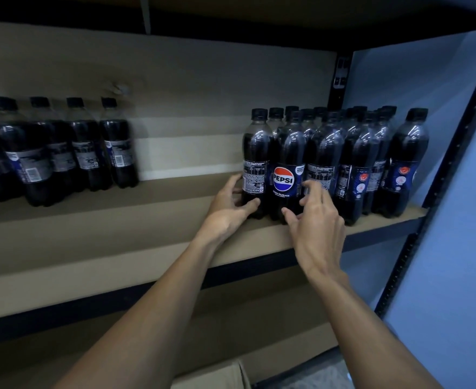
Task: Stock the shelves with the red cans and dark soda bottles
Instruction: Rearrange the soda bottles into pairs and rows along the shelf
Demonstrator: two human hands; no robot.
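Several dark soda bottles stand in a tight cluster (352, 164) at the right end of the tan shelf board (118, 234). My left hand (229, 206) grips the lower part of the cluster's leftmost bottle (256, 153); the thumb crosses the front of its base and the fingers lie on its left side. My right hand (315, 217) hovers with spread, bent fingers just in front of the neighbouring bottle with the round logo (287, 164), its thumb by that bottle's base. No red cans are in view.
A second group of dark bottles (59, 153) stands at the shelf's left end, with bare board between the groups. A black upright post (441, 178) and a blue wall (455, 276) bound the right side. A cardboard box (217, 377) sits below.
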